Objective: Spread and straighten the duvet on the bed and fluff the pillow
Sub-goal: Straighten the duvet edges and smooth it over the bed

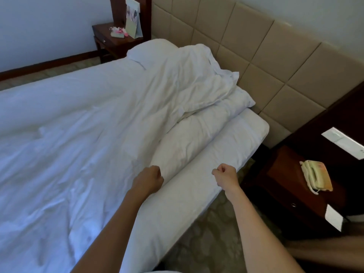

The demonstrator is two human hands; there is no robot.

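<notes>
The rumpled white fabric duvet [82,119] lies across most of the bed, creased all over, its near edge rolled into a thick fold that runs along the side of the bed toward the headboard. At the head end it bunches up over a white pillow [239,100], whose corner sticks out from under the folds near the headboard; a second white pillow [145,51] shows at the far corner. A strip of white mattress sheet [212,164] lies bare along the near side of the bed.

The left hand [150,179] is curled into a fist at the rolled duvet edge, touching it; whether it pinches fabric I cannot tell. The right hand [225,174] is also closed into a fist, over the bare sheet strip, with nothing visibly in it.

Behind the bed stands a beige padded panel headboard [266,56]. To the right, a dark wooden bedside surface [285,174] carries a cream corded telephone [315,177]. A second dark wooden bedside surface [104,31] at the far side holds a pale upright card [134,18].
</notes>
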